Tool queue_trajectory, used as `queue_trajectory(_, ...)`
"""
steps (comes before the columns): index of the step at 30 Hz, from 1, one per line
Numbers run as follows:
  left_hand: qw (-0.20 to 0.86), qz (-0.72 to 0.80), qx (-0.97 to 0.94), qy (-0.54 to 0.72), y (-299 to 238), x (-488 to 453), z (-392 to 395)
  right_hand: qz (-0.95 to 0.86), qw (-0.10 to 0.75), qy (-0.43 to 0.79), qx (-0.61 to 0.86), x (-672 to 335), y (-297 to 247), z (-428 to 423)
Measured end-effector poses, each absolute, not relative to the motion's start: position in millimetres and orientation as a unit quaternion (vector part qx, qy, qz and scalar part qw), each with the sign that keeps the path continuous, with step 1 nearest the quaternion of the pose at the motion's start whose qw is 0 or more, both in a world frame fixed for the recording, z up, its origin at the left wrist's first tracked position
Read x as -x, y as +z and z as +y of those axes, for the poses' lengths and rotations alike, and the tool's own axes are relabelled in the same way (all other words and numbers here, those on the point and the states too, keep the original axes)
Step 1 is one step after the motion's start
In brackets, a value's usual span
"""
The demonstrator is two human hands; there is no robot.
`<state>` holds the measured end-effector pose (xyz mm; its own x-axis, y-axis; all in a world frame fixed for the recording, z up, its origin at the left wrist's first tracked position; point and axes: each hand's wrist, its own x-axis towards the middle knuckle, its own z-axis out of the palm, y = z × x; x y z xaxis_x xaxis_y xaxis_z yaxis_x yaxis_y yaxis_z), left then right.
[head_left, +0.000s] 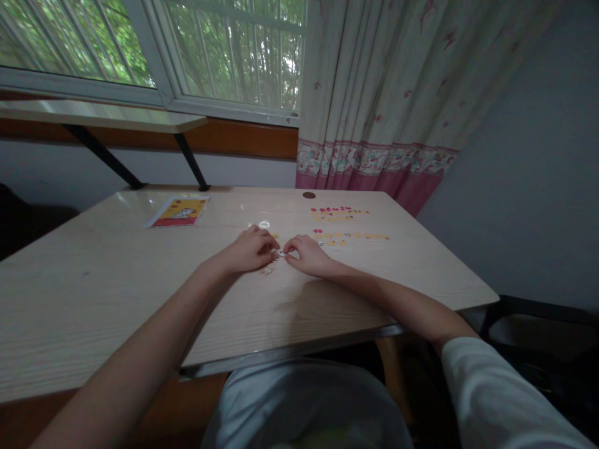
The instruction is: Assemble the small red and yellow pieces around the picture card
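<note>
My left hand [255, 249] and my right hand [306, 255] face each other over the middle of the desk. Their fingertips are pinched close together at a small whitish puzzle piece [281, 254], which both appear to grip. Fingers partly cover it, so its outline is unclear. Several small brownish puzzle pieces [267, 269] lie just below my left hand. Beyond my right hand, small pink and yellow puzzle pieces [332, 211] lie in rows, with more yellow pieces [360, 236] in nearer rows.
A yellow and red picture sheet [180, 211] lies on the desk [116, 287] at the left. A raised shelf [103, 115] on black supports stands behind it. A round dark cap [309, 195] sits near the back edge. A curtain [369, 112] hangs behind the desk.
</note>
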<state>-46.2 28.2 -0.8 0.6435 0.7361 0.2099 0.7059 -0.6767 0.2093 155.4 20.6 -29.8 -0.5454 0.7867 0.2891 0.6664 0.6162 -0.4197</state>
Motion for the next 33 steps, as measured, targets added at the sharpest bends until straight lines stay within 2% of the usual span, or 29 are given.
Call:
queue_trajectory(13,0.070,0.405,-0.903,0.122,-6.7,47.2,30.2,-0.865,0.160,0.087,0.467,-156.5,-22.7,17.4)
queue_trajectory(33,0.117,0.384,-0.905,0.141,2.3,41.9,20.7,-0.880,0.194,0.127,0.414,-162.0,-22.6,18.5)
